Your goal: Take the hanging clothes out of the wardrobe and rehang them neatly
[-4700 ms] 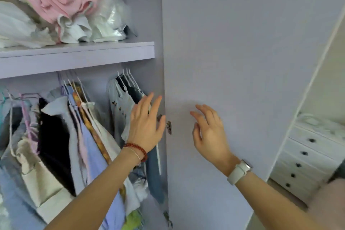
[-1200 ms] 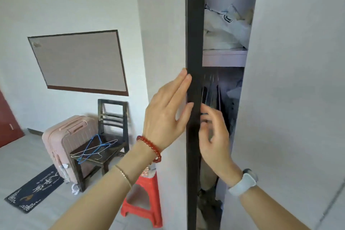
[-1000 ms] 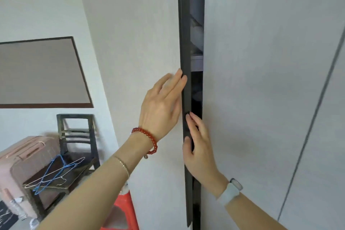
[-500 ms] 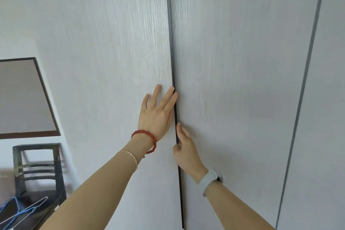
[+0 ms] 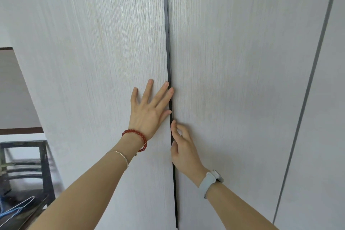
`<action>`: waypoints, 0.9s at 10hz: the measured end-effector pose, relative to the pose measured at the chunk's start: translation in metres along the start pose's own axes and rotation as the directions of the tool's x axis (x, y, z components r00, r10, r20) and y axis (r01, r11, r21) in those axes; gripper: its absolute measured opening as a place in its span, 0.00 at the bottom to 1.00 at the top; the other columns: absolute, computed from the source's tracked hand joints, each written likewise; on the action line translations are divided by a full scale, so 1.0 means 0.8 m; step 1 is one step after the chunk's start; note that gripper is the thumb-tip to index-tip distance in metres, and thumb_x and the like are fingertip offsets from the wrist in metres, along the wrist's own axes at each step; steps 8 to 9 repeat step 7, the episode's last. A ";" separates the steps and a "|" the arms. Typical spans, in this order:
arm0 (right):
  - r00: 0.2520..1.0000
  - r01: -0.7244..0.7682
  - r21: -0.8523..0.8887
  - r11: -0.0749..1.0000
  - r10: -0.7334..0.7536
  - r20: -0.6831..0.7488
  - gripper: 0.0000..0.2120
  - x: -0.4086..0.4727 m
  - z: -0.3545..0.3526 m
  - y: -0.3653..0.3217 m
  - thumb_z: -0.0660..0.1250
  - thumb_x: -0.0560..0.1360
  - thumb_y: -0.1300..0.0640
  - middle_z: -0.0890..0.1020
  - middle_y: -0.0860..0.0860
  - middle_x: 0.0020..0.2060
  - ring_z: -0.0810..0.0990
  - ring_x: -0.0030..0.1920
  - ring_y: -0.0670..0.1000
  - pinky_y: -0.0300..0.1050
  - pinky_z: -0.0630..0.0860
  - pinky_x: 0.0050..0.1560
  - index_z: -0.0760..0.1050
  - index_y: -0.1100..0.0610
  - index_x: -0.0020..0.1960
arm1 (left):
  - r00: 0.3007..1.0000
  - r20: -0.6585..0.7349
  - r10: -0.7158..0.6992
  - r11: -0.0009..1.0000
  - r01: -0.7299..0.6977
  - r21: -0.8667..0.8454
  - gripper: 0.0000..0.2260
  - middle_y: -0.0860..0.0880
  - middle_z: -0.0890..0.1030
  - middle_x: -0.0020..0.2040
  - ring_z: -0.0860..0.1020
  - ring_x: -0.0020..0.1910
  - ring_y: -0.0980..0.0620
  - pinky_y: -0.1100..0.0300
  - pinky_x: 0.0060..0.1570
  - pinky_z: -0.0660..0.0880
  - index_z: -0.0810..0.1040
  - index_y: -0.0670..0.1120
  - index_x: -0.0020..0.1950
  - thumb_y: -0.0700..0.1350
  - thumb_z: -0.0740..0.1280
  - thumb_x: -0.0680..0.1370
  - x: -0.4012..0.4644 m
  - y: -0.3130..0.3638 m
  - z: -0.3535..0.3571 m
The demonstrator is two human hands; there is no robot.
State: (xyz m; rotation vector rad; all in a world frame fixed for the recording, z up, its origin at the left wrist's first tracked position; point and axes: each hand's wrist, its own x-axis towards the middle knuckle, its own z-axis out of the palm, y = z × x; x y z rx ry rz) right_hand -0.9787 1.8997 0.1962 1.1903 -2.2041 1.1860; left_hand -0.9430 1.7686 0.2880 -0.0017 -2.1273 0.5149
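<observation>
Wardrobe doors (image 5: 93, 61) meet (thin seam); left hand (image 5: 149, 114) flat.

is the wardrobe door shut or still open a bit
Shut, or nearly. The left door meets the right door with only a thin dark seam; no clothes show. The left hand presses flat on it.

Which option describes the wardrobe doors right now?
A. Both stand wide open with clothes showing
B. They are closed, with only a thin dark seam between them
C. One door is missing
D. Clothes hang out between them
B: the left hand lies flat on the left door, and the doors meet at the dark seam.
</observation>
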 end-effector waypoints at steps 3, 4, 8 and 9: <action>0.999 0.006 -0.536 0.844 -0.025 -0.027 0.33 0.014 -0.012 0.000 0.69 0.63 0.61 0.76 0.54 0.58 0.74 0.59 0.56 0.52 0.72 0.52 0.67 0.60 0.68 | 0.999 0.001 -0.051 0.996 0.051 -0.079 0.26 0.47 0.67 0.71 0.60 0.71 0.35 0.30 0.61 0.58 0.65 0.47 0.72 0.50 0.66 0.75 0.008 0.003 0.014; 0.998 -0.028 -0.666 0.745 -0.012 -0.055 0.35 0.013 -0.013 0.000 0.72 0.58 0.59 0.78 0.56 0.53 0.76 0.57 0.59 0.56 0.74 0.52 0.71 0.59 0.65 | 0.997 0.026 -0.072 0.991 0.074 -0.110 0.26 0.46 0.64 0.73 0.57 0.72 0.36 0.30 0.63 0.54 0.61 0.49 0.73 0.49 0.65 0.76 0.009 0.004 0.021; 0.944 0.013 0.282 0.959 0.080 -0.319 0.16 0.024 -0.111 -0.045 0.60 0.75 0.53 0.75 0.42 0.57 0.72 0.60 0.42 0.34 0.67 0.61 0.70 0.43 0.62 | 0.989 0.095 -0.110 0.991 0.117 -0.067 0.25 0.50 0.56 0.76 0.50 0.74 0.39 0.36 0.67 0.42 0.46 0.54 0.74 0.56 0.46 0.78 0.004 0.007 0.029; 0.944 0.013 0.282 0.959 0.080 -0.319 0.16 0.024 -0.111 -0.045 0.60 0.75 0.53 0.75 0.42 0.57 0.72 0.60 0.42 0.34 0.67 0.61 0.70 0.43 0.62 | 0.989 0.095 -0.110 0.991 0.117 -0.067 0.25 0.50 0.56 0.76 0.50 0.74 0.39 0.36 0.67 0.42 0.46 0.54 0.74 0.56 0.46 0.78 0.004 0.007 0.029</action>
